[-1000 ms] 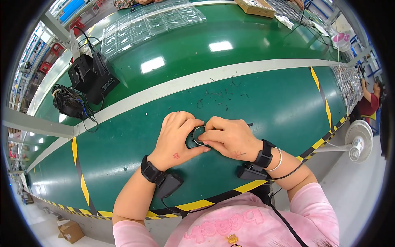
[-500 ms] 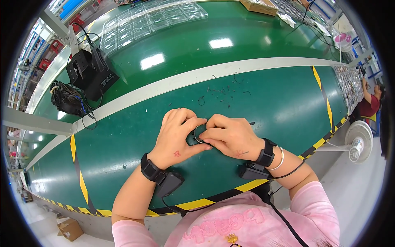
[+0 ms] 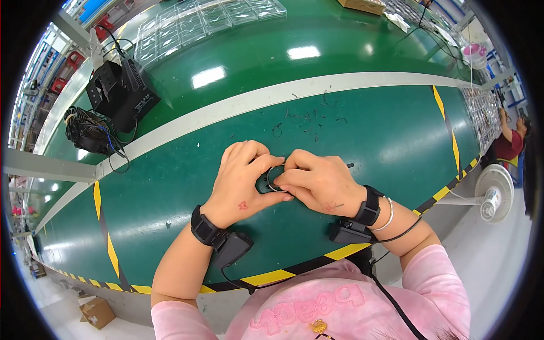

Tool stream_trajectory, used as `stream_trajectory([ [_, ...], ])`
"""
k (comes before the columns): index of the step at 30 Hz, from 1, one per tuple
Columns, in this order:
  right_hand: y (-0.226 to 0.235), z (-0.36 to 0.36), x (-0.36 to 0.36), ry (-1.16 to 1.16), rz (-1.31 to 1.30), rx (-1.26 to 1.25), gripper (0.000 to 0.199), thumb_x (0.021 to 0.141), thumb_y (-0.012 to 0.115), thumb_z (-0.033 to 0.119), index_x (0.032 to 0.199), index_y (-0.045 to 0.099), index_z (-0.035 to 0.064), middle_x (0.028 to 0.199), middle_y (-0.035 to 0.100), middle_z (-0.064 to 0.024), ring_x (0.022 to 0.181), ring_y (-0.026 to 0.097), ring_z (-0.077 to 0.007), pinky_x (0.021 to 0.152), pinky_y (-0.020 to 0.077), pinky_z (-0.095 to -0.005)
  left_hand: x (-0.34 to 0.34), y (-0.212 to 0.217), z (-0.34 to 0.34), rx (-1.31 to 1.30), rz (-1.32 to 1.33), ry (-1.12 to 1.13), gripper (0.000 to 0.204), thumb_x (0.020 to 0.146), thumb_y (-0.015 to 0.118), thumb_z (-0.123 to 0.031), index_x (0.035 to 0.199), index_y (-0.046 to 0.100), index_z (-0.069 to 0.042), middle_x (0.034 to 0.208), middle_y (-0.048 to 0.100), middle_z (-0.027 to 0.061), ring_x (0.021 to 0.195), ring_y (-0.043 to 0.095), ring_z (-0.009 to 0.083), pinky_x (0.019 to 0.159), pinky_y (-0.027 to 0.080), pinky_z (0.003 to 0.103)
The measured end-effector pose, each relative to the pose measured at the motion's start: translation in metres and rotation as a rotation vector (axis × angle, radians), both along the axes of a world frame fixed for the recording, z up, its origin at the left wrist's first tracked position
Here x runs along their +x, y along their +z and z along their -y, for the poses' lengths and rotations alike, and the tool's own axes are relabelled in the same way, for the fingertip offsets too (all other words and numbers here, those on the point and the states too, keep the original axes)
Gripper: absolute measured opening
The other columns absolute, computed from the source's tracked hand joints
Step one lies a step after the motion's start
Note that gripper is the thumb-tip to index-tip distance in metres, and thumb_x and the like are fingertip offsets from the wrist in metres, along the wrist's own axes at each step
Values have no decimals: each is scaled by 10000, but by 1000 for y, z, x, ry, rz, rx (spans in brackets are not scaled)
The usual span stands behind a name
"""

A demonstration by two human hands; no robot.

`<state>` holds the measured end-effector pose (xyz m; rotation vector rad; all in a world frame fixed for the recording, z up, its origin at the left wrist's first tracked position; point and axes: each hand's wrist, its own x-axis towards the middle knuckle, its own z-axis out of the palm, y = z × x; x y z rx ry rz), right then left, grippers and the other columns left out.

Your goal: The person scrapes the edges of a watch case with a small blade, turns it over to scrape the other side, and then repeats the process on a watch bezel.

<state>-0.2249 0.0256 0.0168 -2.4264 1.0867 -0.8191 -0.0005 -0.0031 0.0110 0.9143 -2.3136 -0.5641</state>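
Above the green work surface, a small round part (image 3: 270,178) with a thin light rim and a dark edge sits between my hands. My left hand (image 3: 241,173) curves around it, with thumb and index finger closed on its left side. My right hand (image 3: 323,181) presses bent fingertips against the part's right side, with its fingers drawn together. A short dark stick-like end (image 3: 350,165) shows beyond the right knuckles; whether the right hand holds it is hidden. Thin dark scraps (image 3: 306,116) lie scattered on the surface beyond my hands.
A white raised strip (image 3: 255,109) crosses behind the scraps. Past it stand a black power unit (image 3: 133,96), coiled cables (image 3: 85,131), clear compartment trays (image 3: 207,22) and a cardboard box (image 3: 362,5). At the right are a white fan (image 3: 493,192) and a seated person (image 3: 510,141).
The view has shifted slightly, so the hands appear a little higher. Both hands keep nearly the same hold on the round part, with only a small shift of the right fingers.
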Motion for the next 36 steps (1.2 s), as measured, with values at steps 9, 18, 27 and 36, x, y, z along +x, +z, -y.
stream_trajectory([
  [9,1,-4,2,-7,-46,-28,136,876,799,144,1001,763,182,943,596,1,686,643,-185,541,500,-334,0,0,0,9,-13,2,575,654,972,-304,1123,706,-104,1039,585,51,1018,586,289,1019,423,468],
  [18,-1,-8,5,-35,-63,-41,165,845,796,128,996,751,176,937,565,-5,683,638,-181,535,488,-336,-1,-2,-1,8,-15,14,566,641,971,-292,1095,706,-83,1042,590,59,1011,588,290,998,429,460],
  [27,0,-8,9,-57,-58,-53,160,844,787,118,987,748,180,936,563,0,685,641,-174,531,485,-337,0,-5,1,-12,-5,12,604,587,985,-259,1099,715,-88,1060,592,66,1019,576,287,942,427,419],
  [36,3,-8,9,-74,-95,-45,127,871,785,139,984,745,183,934,565,0,687,644,-180,537,489,-339,-4,-1,0,-24,-3,11,540,627,972,-299,1026,690,-69,1023,591,59,991,583,292,947,441,443],
])
